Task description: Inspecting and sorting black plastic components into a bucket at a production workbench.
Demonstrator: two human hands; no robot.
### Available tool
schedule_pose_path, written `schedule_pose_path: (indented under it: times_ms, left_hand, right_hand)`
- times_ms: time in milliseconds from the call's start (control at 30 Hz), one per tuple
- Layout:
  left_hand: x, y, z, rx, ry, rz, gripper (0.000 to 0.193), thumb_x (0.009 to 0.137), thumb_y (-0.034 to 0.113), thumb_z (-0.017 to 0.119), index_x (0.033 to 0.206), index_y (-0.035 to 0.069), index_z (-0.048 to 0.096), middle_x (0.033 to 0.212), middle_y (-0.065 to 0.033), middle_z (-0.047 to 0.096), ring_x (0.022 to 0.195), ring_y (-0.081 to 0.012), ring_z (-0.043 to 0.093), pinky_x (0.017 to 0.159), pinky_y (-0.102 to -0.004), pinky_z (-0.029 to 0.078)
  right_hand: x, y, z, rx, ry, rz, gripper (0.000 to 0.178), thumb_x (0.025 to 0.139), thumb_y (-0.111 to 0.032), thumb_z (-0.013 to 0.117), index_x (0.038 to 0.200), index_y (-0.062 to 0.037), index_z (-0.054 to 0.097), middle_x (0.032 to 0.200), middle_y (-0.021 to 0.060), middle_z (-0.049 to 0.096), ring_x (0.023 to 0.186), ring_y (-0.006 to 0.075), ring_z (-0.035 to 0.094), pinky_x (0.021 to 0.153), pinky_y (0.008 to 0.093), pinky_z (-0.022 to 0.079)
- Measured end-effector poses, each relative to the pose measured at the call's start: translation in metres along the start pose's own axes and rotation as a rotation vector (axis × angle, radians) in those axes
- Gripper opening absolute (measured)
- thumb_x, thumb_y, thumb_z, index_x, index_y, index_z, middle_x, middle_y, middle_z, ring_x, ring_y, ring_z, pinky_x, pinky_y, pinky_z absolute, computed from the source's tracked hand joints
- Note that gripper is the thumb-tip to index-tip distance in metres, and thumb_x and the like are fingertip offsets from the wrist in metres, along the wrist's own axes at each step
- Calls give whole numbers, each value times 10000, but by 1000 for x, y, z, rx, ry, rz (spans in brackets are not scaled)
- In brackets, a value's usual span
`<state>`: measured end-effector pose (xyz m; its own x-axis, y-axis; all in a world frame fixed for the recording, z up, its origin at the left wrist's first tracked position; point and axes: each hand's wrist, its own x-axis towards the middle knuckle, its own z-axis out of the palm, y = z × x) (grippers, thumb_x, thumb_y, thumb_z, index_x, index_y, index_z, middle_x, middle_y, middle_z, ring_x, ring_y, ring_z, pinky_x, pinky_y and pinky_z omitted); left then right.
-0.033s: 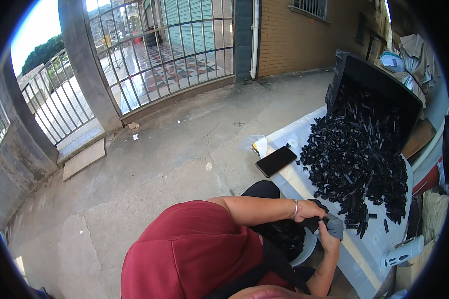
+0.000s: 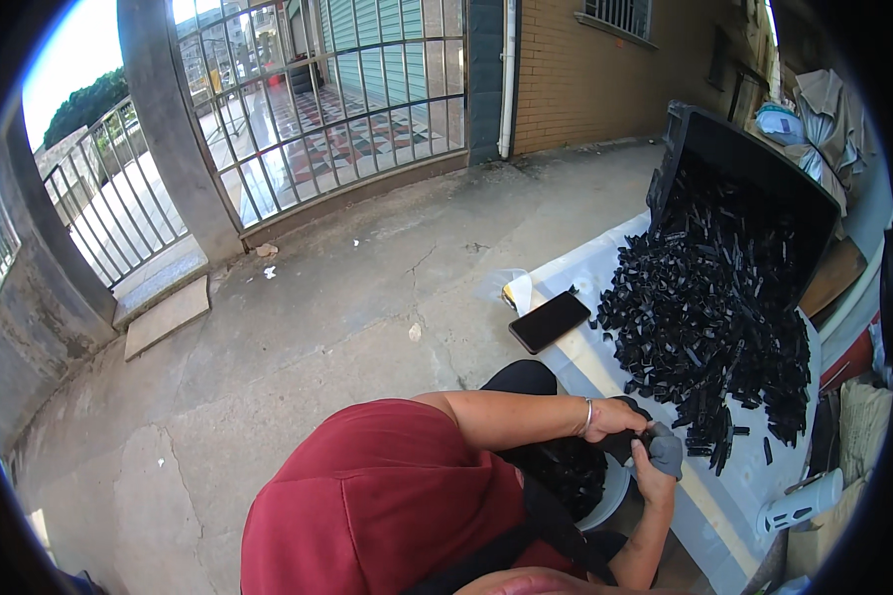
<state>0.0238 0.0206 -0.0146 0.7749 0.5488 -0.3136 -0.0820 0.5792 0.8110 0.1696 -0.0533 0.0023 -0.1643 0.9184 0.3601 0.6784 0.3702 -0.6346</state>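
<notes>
My left hand (image 2: 617, 418) and my right hand (image 2: 657, 460) meet over the near edge of the table, fingers closed together. Dark cloth covers part of the left hand, and grey cloth covers the right hand's fingers. Something small and dark seems pinched between them, but the fingers hide what it is. Just below and left of the hands is a pale bucket (image 2: 613, 496) with black pieces (image 2: 566, 474) in it. Beyond them, a large heap of small black plastic-looking pieces (image 2: 704, 317) spreads over the sheet-covered table (image 2: 605, 260).
A black crate (image 2: 680, 149) lies tipped at the heap's far side. A phone (image 2: 550, 322) rests on the table's left edge, beside a clear plastic wrapper (image 2: 506, 284). A white perforated plastic holder (image 2: 802, 502) is at the right. Bags (image 2: 824, 109) stand behind the crate.
The fingers of both hands have shifted slightly against each other. The arms, heap, phone and bucket look the same.
</notes>
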Motion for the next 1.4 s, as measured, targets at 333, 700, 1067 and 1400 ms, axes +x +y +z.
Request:
schedule_pose_path:
  times_ms: [333,700,1067,1400]
  left_hand:
    - [25,-7,18,-124,92,84,245,797,215,552,858,-19,587,833,-72,575,726,-147,543,641,-266,452]
    - [22,-7,16,322,161,90,564,823,481,479,1010,-40,587,1074,-140,556,960,-172,482,839,-261,369]
    - [17,-12,-12,1021,134,453,358,831,376,435,971,71,558,786,-146,600,723,-255,590,621,-344,448]
    - [13,-17,-3,561,217,255,425,837,390,456,783,-8,593,726,-77,575,570,-187,505,531,-304,411]
  right_hand:
    - [-3,45,21,-13,407,-81,174,722,-40,634,836,39,529,802,141,566,767,246,565,723,323,437]
    - [1,29,12,100,308,23,180,725,-71,640,749,8,480,675,55,440,629,190,414,589,311,353]
    - [-3,63,22,600,228,447,219,853,-197,559,800,12,523,696,42,507,648,158,476,604,272,386]
    - [3,37,30,-261,495,-128,216,864,-172,516,748,10,504,692,100,524,637,236,482,580,349,380]
